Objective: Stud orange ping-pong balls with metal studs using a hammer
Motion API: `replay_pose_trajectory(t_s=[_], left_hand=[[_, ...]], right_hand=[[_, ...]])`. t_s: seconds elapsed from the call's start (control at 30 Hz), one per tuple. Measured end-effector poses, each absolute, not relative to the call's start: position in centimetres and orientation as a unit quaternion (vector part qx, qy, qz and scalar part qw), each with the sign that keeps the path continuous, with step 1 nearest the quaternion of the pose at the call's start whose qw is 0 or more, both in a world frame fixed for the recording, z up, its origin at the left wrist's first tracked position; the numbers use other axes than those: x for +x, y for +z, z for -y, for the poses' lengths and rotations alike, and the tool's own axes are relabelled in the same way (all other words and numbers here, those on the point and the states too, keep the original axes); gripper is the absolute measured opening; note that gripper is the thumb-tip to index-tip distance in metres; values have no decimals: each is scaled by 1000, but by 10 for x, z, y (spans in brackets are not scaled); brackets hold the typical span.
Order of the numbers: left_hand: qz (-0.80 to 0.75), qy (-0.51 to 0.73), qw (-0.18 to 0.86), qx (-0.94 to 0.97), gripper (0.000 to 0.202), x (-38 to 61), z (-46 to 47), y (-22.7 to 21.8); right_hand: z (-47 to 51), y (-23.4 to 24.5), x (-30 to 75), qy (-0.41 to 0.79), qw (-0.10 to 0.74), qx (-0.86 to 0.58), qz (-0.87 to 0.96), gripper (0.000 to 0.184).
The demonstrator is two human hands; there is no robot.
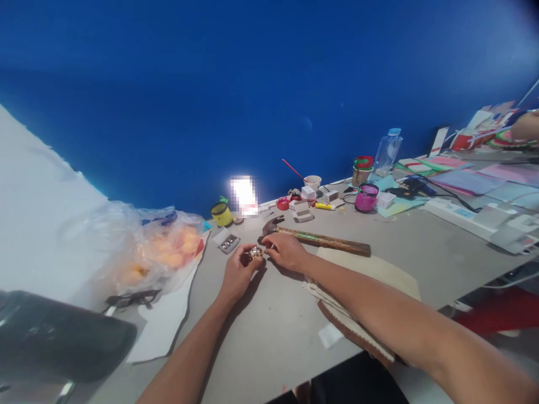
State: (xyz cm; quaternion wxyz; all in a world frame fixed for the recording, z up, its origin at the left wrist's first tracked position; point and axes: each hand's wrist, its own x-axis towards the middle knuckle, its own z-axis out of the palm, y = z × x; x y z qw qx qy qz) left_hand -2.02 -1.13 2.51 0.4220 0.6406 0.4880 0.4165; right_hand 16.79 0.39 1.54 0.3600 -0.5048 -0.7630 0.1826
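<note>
My left hand (pixel 238 271) grips a small, round, shiny gold-coloured ornament (pixel 255 253) between thumb and fingers, just above the table. Close on its right is my right hand (pixel 284 251), fingers curled and pinched towards the ornament; whether they touch it or hold something tiny is too small to tell. Behind the right hand lies a claw hammer (pixel 337 241) with a worn wooden handle, its head pointing left. A small open box (pixel 229 242) of shiny metallic pieces sits beyond the left hand.
A clear plastic bag of orange fruit (pixel 168 247) and a dark cylinder (pixel 63 336) are at the left. Under my right forearm lies a cream cloth item (pixel 370 272). Farther back stand a yellow pot (pixel 221 214), paper cup (pixel 312 182), magenta container (pixel 366 197) and bottle (pixel 388 151).
</note>
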Motion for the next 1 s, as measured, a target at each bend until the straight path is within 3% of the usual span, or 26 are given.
replay_pose_trajectory(t_s=[0.1,0.23,0.37,0.47,0.57,0.67,0.8,1.0], left_hand=[[-475,399,429,656,36,-19,14,26],[-457,400,430,668,32,-20,14,26],[-447,410,417,677,30,-19,13,24],[-444,395,409,693,30,-16,15,23],[-446,390,383,709,34,-14,15,20],[-438,381,310,753,33,-15,13,15],[-430,302,211,824,28,-20,5,8],[-430,298,201,828,30,-28,-6,3]], right_hand=[[-13,22,169,289,452,-506,676,6],[-30,49,180,515,587,-474,406,13],[-41,84,190,531,606,-485,340,12],[-47,108,175,427,511,-523,532,9],[-55,122,137,223,267,-519,781,10],[-65,121,90,14,77,-507,858,18],[-82,111,46,4,6,-487,873,28],[-91,111,29,26,-31,-513,857,39]])
